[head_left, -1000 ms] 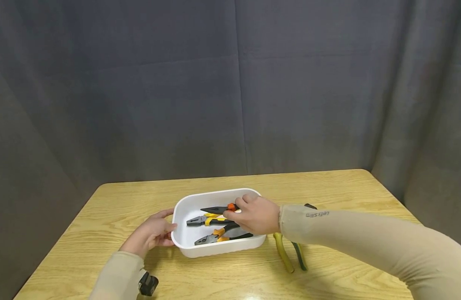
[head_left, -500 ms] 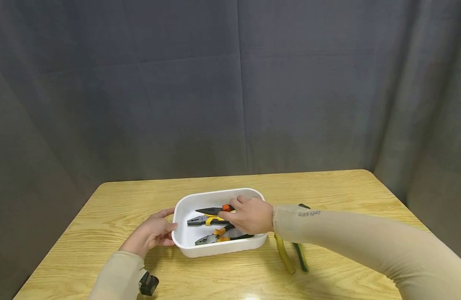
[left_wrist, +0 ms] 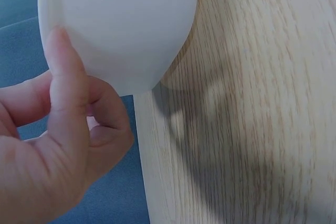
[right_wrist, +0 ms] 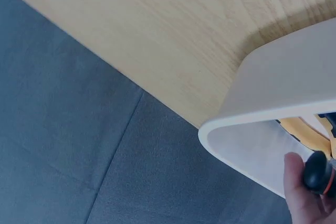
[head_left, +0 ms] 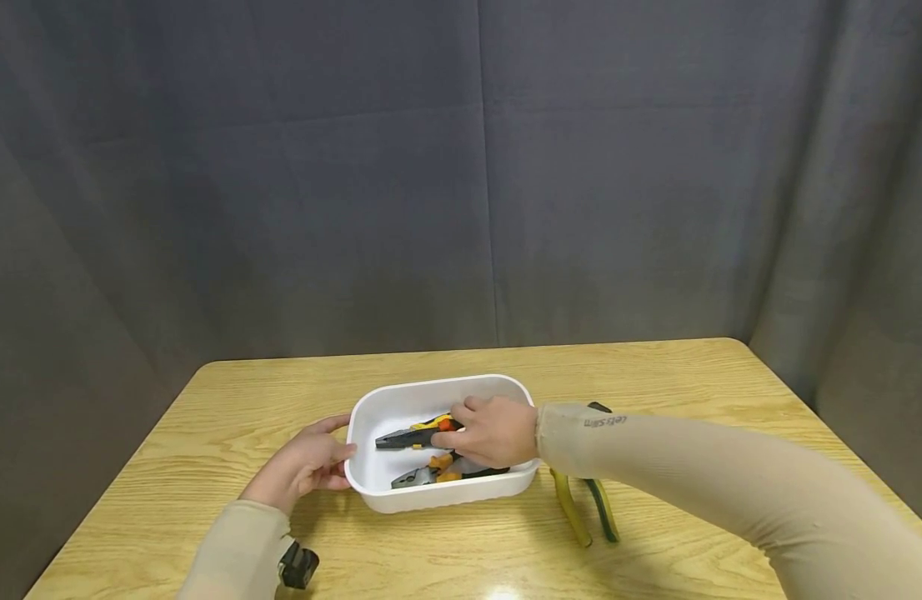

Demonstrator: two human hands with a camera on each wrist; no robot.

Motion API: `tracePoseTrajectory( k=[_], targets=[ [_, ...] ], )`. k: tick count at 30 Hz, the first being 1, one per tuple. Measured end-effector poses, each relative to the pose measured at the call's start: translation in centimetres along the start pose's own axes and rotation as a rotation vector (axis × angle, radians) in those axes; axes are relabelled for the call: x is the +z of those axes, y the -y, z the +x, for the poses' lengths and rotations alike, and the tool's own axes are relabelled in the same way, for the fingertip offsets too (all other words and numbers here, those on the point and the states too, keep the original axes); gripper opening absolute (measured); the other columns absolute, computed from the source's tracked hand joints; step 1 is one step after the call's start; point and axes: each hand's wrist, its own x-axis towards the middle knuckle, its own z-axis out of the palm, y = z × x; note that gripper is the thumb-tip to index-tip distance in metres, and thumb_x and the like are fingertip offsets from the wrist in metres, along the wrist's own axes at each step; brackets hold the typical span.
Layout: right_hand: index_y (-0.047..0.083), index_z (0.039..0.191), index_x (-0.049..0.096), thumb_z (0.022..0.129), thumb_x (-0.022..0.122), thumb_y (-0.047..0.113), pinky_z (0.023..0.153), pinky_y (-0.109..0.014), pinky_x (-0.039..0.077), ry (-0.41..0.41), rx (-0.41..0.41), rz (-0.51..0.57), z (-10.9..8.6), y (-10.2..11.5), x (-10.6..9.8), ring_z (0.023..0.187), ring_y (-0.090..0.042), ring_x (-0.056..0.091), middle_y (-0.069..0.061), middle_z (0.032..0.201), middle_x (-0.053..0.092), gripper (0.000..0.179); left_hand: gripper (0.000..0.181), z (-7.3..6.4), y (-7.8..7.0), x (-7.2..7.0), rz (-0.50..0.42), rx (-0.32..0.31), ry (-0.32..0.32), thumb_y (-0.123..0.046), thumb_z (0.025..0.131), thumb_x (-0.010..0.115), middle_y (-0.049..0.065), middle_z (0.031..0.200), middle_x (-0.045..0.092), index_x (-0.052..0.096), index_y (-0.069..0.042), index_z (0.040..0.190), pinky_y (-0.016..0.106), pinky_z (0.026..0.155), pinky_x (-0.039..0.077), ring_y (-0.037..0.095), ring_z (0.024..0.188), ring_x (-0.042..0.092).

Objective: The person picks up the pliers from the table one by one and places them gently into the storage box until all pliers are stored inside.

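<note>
My left hand (head_left: 314, 462) pinches the left end of a white plastic tub (head_left: 442, 500), thumb at the rim; the left wrist view shows the thumb (left_wrist: 68, 77) lying against the tub wall. Inside the tub, my right hand (head_left: 498, 432) grips long-nose pliers (head_left: 408, 438) by the handles, their dark nose pointing left. One black handle end (right_wrist: 316, 172) shows beside the thumb in the right wrist view. Under that nose lie yellow-and-black pliers (head_left: 433, 422), mostly covered. Nearer me in the tub rest combination pliers (head_left: 416, 477) with orange-and-black handles, partly hidden by the right hand.
Pliers with yellow-and-green handles (head_left: 572, 510) lie on the wooden table (head_left: 416, 558) right of the tub, partly beneath my right forearm. A grey curtain (head_left: 356, 208) hangs behind the table's far edge.
My right hand has moved left and slightly lower with the long-nose pliers, whose nose now covers much of the yellow-and-black pliers. The left hand keeps its place on the tub.
</note>
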Motion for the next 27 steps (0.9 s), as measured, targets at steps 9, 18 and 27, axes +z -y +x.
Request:
tracePoseTrajectory(
  k=[9,18,27],
  targets=[
    [0.031,0.131,0.052,0.102,0.048,0.034,0.053,-0.021,0.040,0.127,-0.048,-0.042,0.6,0.1,0.6,0.072,-0.014,0.046,0.000,0.098,0.058,0.030,0.057,0.1,0.0,0.2,0.001,0.000,-0.005,0.007,0.096,0.047,0.013,0.076,0.055,0.024,0.004,0.149,0.020,0.050,0.055,0.014,0.055,0.055],
    [0.031,0.135,0.049,0.104,0.044,0.038,0.062,-0.022,0.046,0.215,-0.074,0.023,0.6,-0.1,1.6,0.082,-0.014,0.049,0.002,0.106,0.056,0.032,0.058,0.2,0.0,0.1,0.005,-0.008,-0.009,0.006,0.097,0.048,0.013,0.075,0.055,0.024,0.004,0.149,0.020,0.049,0.054,0.014,0.054,0.055],
    [0.024,0.141,0.045,0.102,0.047,0.040,0.081,-0.025,0.051,0.236,0.000,0.153,0.2,-0.5,1.5,0.100,-0.016,0.055,-0.001,0.122,0.055,0.042,0.057,0.4,-0.1,0.1,0.009,-0.006,-0.010,0.005,0.097,0.047,0.014,0.076,0.055,0.024,0.005,0.149,0.020,0.049,0.055,0.014,0.055,0.055]
  ],
)
